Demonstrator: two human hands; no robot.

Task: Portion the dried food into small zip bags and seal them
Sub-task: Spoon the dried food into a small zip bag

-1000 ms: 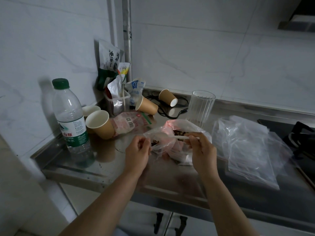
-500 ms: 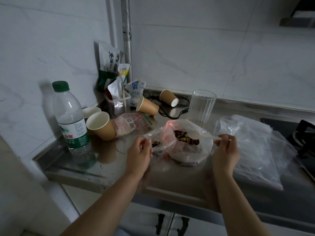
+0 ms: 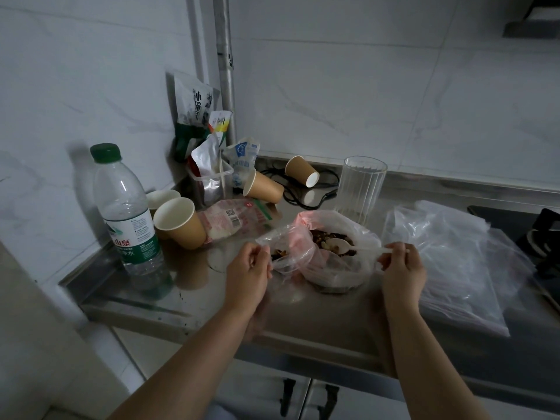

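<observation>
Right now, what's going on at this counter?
A person is portioning dried food. The left hand pinches open the mouth of a small zip bag that already holds a little food. The right hand holds a white plastic spoon, its bowl resting in the dried food inside the larger plastic bag on the steel counter. A stack of empty zip bags lies to the right. Nothing looks sealed yet.

Dim kitchen corner, low light. Walls [image 3: 348, 86] are pale marble-look tile with faint grey veining, meeting at a corner where a vertical metal pipe [image 3: 225, 71] runs up. Stainless steel countertop [image 3: 188, 286], reflective, with a raised lip along the back wall. Below it, white cabinet doors [image 3: 251, 398] with dark handles [image 3: 287, 397]. Range hood [image 3: 531, 21] edge top right.
</observation>
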